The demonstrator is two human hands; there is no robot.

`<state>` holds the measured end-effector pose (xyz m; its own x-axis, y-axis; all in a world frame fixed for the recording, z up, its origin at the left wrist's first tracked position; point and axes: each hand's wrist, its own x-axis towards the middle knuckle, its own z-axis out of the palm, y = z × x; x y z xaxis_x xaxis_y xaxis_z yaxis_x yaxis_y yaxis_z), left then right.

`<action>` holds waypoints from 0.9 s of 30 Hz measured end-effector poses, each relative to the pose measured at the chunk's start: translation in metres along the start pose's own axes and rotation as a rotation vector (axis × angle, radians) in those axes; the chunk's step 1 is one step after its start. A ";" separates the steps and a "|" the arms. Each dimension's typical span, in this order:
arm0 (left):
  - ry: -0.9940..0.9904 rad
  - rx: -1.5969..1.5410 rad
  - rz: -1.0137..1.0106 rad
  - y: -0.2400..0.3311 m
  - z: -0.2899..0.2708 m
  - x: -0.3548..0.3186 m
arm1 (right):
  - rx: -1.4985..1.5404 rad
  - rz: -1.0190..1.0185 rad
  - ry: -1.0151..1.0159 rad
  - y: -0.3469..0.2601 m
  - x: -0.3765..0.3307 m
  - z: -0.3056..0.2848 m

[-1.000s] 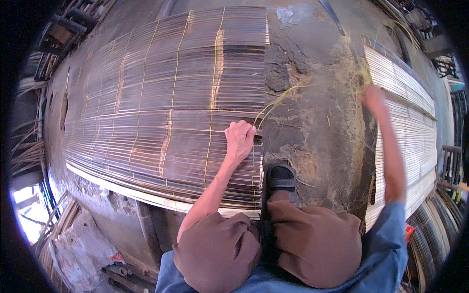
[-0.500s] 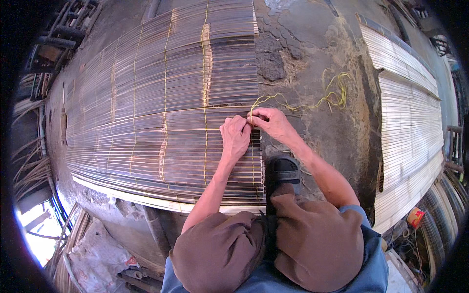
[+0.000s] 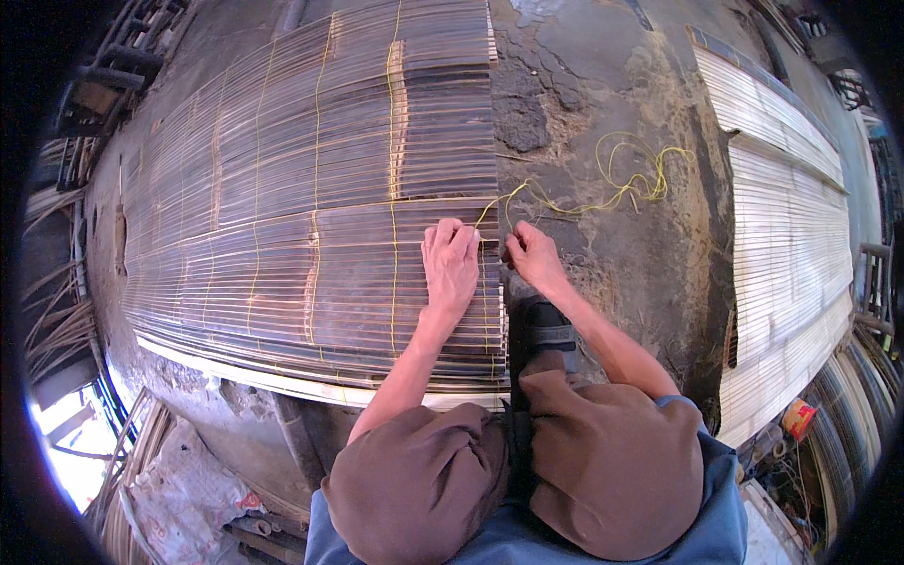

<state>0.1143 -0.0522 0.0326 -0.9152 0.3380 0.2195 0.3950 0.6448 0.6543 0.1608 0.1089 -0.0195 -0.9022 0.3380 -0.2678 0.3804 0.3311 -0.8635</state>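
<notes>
A wide dark mat of thin bamboo slats (image 3: 311, 235) lies on the ground, bound by several lines of yellow string. My left hand (image 3: 450, 264) lies flat, fingers together, on the mat's right edge. My right hand (image 3: 530, 256) is just beside it, off the edge, pinching the yellow string (image 3: 612, 184), which trails away in loose loops over the bare ground to the right. My knees in brown trousers (image 3: 527, 461) and a dark shoe (image 3: 543, 325) are below the hands.
A paler slat mat (image 3: 791, 217) lies along the right side. Cracked earth floor (image 3: 603, 104) separates the two mats. Loose bamboo strips (image 3: 56, 320) pile up at the left, a white sack (image 3: 188, 494) at lower left, a small orange container (image 3: 799, 419) at lower right.
My right hand swung back from the far right, near the pale mat, to the dark mat's edge beside my left hand, bringing the yellow string with it. My left hand stayed on the mat.
</notes>
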 end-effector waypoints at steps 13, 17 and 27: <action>-0.118 -0.070 0.011 -0.013 -0.004 0.020 | 0.161 -0.232 -0.173 -0.102 0.043 -0.017; -0.106 -0.160 0.008 -0.019 0.004 0.018 | 0.276 -0.114 -0.401 -0.097 0.053 -0.032; -0.164 -0.098 -0.022 -0.017 0.002 0.018 | 0.046 -0.318 -0.318 -0.080 0.040 -0.023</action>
<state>0.0911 -0.0556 0.0242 -0.8950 0.4372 0.0886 0.3583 0.5862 0.7266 0.0989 0.1164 0.0485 -0.9932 -0.0640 -0.0977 0.0710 0.3332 -0.9402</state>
